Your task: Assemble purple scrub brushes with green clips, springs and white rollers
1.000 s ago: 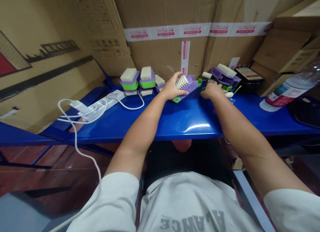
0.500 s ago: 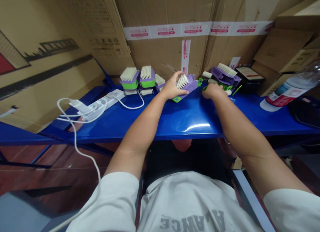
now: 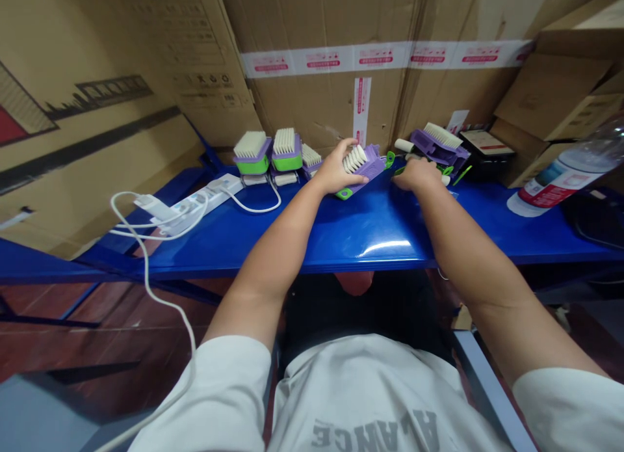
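Observation:
My left hand (image 3: 334,170) is closed round a purple and green brush (image 3: 363,168) with cream bristles, holding it tilted on the blue shelf (image 3: 341,234). My right hand (image 3: 415,175) is curled just to its right, fingers closed over small green and white parts (image 3: 444,177) that I cannot make out clearly. Behind the right hand lies another purple brush (image 3: 439,143), bristles up. Left of my left hand several finished brushes (image 3: 270,153) stand in a row against the cardboard.
Large cardboard boxes (image 3: 341,62) wall off the back of the shelf. A white power strip (image 3: 195,201) with plugs and cables lies at the left. A plastic water bottle (image 3: 565,172) lies on its side at the right, near more boxes (image 3: 560,107).
Hardly anything moved; my right hand shifted slightly back towards the brush pile. The left hand keeps its hold on the brush.

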A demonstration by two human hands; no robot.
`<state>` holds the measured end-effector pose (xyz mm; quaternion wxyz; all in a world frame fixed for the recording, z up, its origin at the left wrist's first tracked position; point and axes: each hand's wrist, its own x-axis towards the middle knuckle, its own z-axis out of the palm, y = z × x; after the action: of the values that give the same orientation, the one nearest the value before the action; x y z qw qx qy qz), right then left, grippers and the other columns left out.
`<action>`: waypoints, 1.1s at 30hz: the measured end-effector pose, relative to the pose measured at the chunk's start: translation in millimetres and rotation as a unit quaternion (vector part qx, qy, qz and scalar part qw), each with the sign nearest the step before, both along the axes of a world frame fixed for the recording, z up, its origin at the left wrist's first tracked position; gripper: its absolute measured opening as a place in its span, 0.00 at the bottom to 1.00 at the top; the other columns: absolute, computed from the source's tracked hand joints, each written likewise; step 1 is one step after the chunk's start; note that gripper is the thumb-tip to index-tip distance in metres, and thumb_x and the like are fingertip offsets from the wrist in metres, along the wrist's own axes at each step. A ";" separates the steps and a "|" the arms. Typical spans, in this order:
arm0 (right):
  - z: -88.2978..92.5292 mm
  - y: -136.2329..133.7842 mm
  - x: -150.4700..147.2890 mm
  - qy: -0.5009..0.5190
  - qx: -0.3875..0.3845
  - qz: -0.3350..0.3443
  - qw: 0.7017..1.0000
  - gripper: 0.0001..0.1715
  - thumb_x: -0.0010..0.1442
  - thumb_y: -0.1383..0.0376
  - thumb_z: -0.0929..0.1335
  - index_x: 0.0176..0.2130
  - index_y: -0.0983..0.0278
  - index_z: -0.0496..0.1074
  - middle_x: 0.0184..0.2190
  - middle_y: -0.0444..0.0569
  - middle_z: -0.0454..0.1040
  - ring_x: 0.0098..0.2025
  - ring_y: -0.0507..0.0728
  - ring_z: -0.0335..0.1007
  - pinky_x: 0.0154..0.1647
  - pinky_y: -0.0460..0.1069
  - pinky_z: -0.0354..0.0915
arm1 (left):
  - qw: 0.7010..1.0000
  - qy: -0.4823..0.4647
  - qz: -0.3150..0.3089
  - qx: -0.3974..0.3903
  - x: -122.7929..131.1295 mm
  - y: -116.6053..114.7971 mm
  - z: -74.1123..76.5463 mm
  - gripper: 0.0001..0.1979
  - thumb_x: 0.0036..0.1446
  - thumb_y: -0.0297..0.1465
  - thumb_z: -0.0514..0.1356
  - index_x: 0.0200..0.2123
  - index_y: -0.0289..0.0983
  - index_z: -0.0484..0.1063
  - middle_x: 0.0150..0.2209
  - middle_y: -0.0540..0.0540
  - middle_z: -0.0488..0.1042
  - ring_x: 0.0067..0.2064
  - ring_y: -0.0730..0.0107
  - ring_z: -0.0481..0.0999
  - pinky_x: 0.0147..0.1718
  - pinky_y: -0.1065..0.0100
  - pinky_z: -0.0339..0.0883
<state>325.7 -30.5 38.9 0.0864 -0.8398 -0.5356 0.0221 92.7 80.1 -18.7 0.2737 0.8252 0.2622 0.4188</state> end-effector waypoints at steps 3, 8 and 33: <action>-1.3 2.0 4.4 -0.003 -0.010 -0.004 1.000 0.45 0.73 0.56 0.76 0.79 0.74 0.70 0.82 0.74 0.67 0.82 0.78 0.68 0.81 0.67 0.69 | 1.000 0.010 0.005 0.001 -0.4 -0.4 0.3 0.59 0.45 0.36 0.85 0.77 0.44 0.65 0.74 0.33 0.75 0.79 0.32 0.74 0.81 0.34 0.62; -4.2 8.4 13.5 0.016 -0.042 0.003 0.999 0.41 0.75 0.59 0.74 0.77 0.76 0.72 0.78 0.76 0.72 0.81 0.77 0.70 0.81 0.64 0.70 | 1.000 0.011 0.006 0.003 -0.8 -0.2 -0.1 0.58 0.46 0.36 0.85 0.77 0.45 0.66 0.74 0.34 0.75 0.79 0.33 0.74 0.81 0.35 0.62; 0.9 2.0 7.2 -0.013 0.018 0.030 0.999 0.29 0.71 0.71 0.73 0.68 0.73 0.81 0.66 0.72 0.85 0.67 0.76 0.85 0.64 0.63 0.81 | 1.000 0.006 0.010 -0.004 0.7 -6.1 4.6 0.57 0.44 0.35 0.85 0.76 0.44 0.67 0.76 0.33 0.74 0.80 0.31 0.73 0.82 0.33 0.62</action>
<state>332.9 -28.5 39.7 0.0942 -0.8216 -0.5621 0.0043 93.3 74.0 -14.1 0.2717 0.8238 0.2735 0.4156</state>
